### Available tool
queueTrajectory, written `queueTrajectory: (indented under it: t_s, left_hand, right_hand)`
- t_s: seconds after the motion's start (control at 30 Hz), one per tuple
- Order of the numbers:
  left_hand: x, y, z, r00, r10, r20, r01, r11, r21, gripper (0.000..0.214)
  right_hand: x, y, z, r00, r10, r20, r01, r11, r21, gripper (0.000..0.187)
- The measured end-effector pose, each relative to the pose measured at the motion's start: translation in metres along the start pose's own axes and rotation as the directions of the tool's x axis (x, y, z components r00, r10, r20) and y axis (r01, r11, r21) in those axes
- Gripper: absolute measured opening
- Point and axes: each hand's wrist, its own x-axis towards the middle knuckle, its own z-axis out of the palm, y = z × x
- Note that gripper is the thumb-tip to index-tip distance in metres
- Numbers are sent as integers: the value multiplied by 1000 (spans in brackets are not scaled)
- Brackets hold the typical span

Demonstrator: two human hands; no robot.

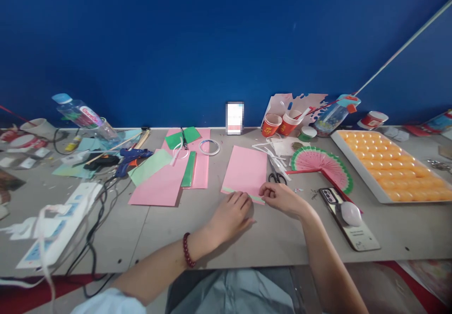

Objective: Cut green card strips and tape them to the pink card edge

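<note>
Pink paper lies flat on the desk, a pale green strip along its near edge. The left hand rests there, fingers loosely extended; the right hand curls by the strip's right end, its grip unclear. Black scissors lie alongside.

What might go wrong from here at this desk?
Possible risks:
1. The left hand covers part of the green strip along the near edge of the pink sheet, so a crooked stretch could go unnoticed.
2. The scissors have their handles right beside the right hand, which might bump them.
3. The phone lies near the desk's front edge; the right forearm could nudge it.
</note>
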Motion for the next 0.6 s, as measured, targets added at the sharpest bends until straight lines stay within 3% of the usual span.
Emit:
queueTrajectory:
  t_s: [0.23, 0.6]
  left_hand:
    - [0, 0, 1, 1000, -4, 15, 3, 996, 91, 42]
    - [-2, 0, 1, 999, -28, 19, 27, 996, 89, 48]
  right_hand:
    - [0, -2, -1, 1000, 0, 2, 0, 1000, -14, 12]
    - [1, 2, 1, 1000, 7, 2, -7, 1000, -1, 11]
